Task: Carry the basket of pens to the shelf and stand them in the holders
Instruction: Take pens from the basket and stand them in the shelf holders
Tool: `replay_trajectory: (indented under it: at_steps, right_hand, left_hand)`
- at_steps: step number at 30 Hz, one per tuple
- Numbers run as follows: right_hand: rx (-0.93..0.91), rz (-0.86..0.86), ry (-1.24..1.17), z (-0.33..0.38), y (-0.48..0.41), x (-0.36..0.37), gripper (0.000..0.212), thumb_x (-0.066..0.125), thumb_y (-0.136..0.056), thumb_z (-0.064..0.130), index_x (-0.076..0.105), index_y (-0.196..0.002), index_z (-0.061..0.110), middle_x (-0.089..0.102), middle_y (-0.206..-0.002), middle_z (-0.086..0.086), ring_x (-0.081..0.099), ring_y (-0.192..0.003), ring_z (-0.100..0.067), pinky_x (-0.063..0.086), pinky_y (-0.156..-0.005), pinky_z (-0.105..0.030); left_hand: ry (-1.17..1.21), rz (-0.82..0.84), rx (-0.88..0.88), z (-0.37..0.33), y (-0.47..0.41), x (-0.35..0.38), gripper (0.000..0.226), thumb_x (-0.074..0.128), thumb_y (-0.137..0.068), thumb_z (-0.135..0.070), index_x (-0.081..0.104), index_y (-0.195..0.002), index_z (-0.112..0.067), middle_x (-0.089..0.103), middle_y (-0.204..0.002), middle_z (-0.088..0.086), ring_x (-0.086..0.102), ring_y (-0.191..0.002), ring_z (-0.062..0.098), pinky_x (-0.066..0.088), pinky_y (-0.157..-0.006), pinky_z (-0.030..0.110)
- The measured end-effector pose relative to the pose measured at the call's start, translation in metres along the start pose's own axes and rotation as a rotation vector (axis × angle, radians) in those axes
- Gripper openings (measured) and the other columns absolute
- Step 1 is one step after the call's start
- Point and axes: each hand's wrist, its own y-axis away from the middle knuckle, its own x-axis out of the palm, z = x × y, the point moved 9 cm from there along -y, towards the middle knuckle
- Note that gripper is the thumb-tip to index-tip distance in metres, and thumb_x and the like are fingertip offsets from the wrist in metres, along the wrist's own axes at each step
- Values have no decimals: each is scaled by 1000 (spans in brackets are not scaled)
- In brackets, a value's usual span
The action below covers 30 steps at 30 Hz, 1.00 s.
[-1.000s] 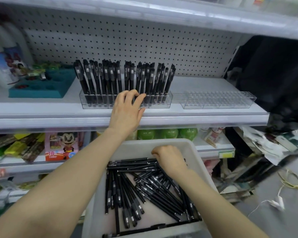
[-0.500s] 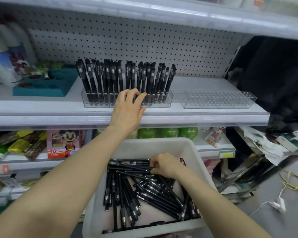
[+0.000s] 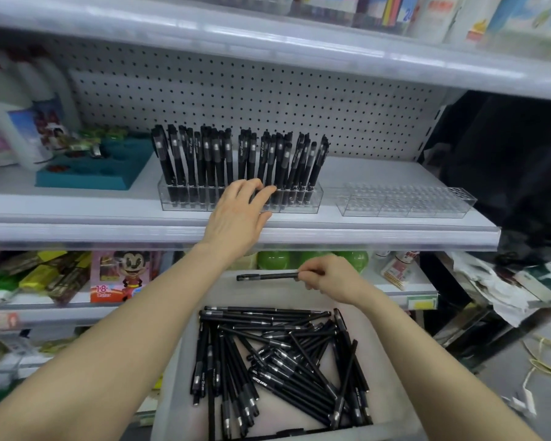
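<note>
right hand (image 3: pixel 333 280) lifted pen (image 3: pixel 268 276) from basket (image 3: pixel 172 393)

Single view — head-worn wide-angle camera, faces forward and down. Stands close to shelf (image 3: pixel 395 232), which fills upper half — basket (image 3: pixel 268 294) just below, near bottom edge.

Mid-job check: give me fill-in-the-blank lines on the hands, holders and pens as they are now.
The right hand pinches one pen, held ____ rather than upright above the basket.
The left hand touches the front of the stocked holder, which stands ____ of the other holder.
The other holder contains ____ pens.
The loose pens in the basket are ____ in colour.
Missing words: horizontally; left; no; black.
</note>
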Motion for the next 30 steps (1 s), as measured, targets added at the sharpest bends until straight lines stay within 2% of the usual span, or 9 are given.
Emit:
replay_trajectory:
  at_steps: [4, 8, 10, 12, 15, 17, 23, 27, 30]
  right_hand:
    - [-10, -48, -300, -3, -5, -27, 16, 57, -97, 17, 71, -93, 13, 63, -69, 6, 54, -66, -7, 47, -61, -18]
    - [-7, -76, -683, -4, -11, -40, 18, 55, -98, 12, 71, -89, 10, 60, -68, 3, 51, -66, -10, 44, -61, -19]
    - [0, -62, -627, -1, -13, -39, 16, 58, -97, 15, 72, -95, 11, 64, -72, 6, 55, -68, -7, 45, -64, -16]
    - [-38, -140, -376, 6, -17, -44, 13, 64, -94, 23, 75, -98, 17, 69, -85, 11, 59, -78, -6, 45, -70, -17]
    - [-267, -306, -26, 39, -19, -53, 13, 69, -89, 27, 76, -99, 21, 67, -98, 9, 56, -94, -12, 38, -80, -24]
    - [-361, -357, 60, 58, -18, -55, 15, 68, -90, 26, 76, -101, 20, 64, -98, 4, 52, -93, -15, 35, -79, -27]
    - [-286, -456, -2, 54, -24, -79, 17, 64, -93, 23, 74, -106, 17, 66, -90, 1, 58, -82, -15, 45, -75, -30]
    - [-176, -641, -252, 44, -27, -121, 18, 65, -93, 24, 68, -109, 17, 69, -84, 5, 67, -76, -14, 55, -76, -29]
    - [-176, -740, -334, 51, -34, -142, 8, 62, -94, 25, 66, -95, 18, 71, -78, 3, 70, -72, -10, 58, -77, -33]
  left_hand:
    - [118, -70, 49, -3, 8, -23, 38, 47, -99, -32, 60, -129, -13, 59, -123, 5, 49, -118, 23, 44, -101, 40]
    - [80, 167, 52, -3, 15, -15, 47, 39, -96, -52, 60, -126, -23, 63, -113, -7, 56, -106, 15, 42, -84, 27]
    - [60, 184, 77, 0, 15, -14, 39, 42, -97, -48, 62, -118, -22, 63, -107, -6, 56, -101, 16, 41, -78, 25]
    - [65, 158, 104, 1, 12, -16, 30, 48, -98, -42, 64, -110, -20, 63, -101, -4, 56, -96, 18, 45, -75, 28]
    - [67, 104, 176, -6, 7, -18, 26, 50, -95, -40, 65, -100, -19, 62, -92, -4, 55, -87, 18, 54, -68, 38]
    - [63, 89, 204, -14, 2, -21, 27, 49, -94, -40, 65, -99, -19, 61, -90, -3, 54, -85, 18, 54, -65, 40]
    - [132, 16, 89, -9, -14, -31, 46, 58, -94, -39, 53, -134, -17, 58, -119, 0, 50, -110, 17, 48, -86, 31]
    - [55, -7, 30, 3, -16, -21, 43, 63, -93, -33, 59, -129, -10, 59, -123, 5, 51, -116, 23, 52, -92, 37]
    - [-17, -50, 42, 5, -12, -9, 40, 67, -90, -27, 63, -125, -7, 62, -118, 9, 54, -109, 27, 51, -93, 40]
